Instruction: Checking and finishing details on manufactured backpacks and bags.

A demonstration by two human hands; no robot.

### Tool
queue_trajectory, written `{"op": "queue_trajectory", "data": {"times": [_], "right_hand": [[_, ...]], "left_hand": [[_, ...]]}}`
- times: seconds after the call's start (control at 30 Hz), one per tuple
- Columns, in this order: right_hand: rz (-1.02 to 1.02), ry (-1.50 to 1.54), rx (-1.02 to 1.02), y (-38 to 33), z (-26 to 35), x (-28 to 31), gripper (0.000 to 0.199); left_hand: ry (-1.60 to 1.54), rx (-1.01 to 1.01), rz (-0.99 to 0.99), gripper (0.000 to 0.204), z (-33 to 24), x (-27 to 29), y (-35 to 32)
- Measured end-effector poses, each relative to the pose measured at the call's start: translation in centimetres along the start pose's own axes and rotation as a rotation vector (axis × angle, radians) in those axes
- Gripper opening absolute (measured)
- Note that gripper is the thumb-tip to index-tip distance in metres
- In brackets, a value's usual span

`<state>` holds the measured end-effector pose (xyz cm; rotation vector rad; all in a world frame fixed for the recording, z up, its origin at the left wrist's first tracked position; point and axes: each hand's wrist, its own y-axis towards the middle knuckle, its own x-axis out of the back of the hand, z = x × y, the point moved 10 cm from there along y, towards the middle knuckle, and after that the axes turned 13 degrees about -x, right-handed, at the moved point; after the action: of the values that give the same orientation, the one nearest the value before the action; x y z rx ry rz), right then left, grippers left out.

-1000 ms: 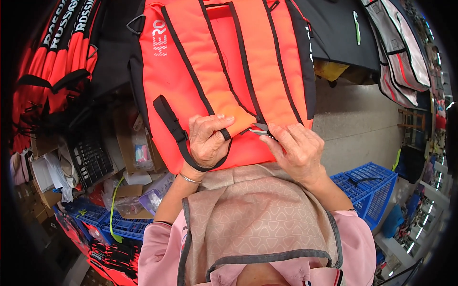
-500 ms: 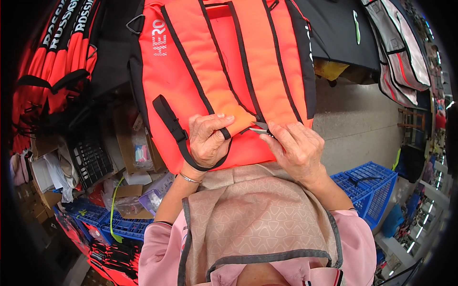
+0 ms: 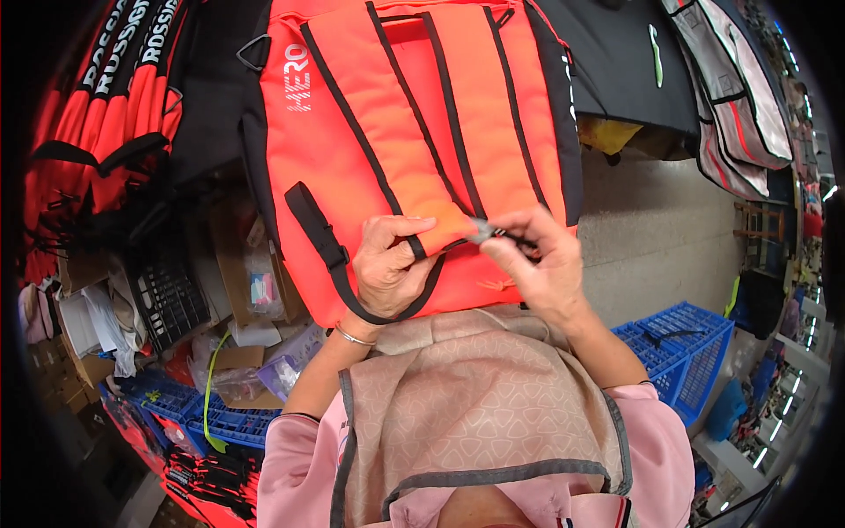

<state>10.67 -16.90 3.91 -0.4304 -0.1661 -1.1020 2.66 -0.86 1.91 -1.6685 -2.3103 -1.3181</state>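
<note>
A red-orange backpack with black sides lies with its strap side up before me. My left hand is closed on the lower end of an orange shoulder strap, thumb on top. My right hand grips small thread snips with dark handles. Their grey blades touch or nearly touch the right edge of the strap end; blur hides how far apart they are. A black webbing strap with a buckle loops over my left wrist. Loose orange threads lie on the bag below the snips.
Black-covered table under the bag. Red and black bags hang at left, grey bags at right. Blue crates stand low right and left; a cardboard box and a black crate are at left.
The snips' blades, plainly apart before, are now blurred against the strap end. My right hand has shifted slightly left and turned, showing the handles. My left hand keeps its hold on the strap.
</note>
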Motion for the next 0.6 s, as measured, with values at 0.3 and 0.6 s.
{"op": "queue_trajectory", "data": {"times": [0.3, 0.6], "right_hand": [[-0.250, -0.626, 0.409, -1.9, 4.1, 1.0, 0.025], [-0.210, -0.718, 0.400, -1.9, 3.7, 0.4, 0.023]], "left_hand": [[0.040, -0.062, -0.084, 0.036, 0.0, 0.0, 0.0], [0.090, -0.107, -0.037, 0.038, -0.5, 0.0, 0.3]]}}
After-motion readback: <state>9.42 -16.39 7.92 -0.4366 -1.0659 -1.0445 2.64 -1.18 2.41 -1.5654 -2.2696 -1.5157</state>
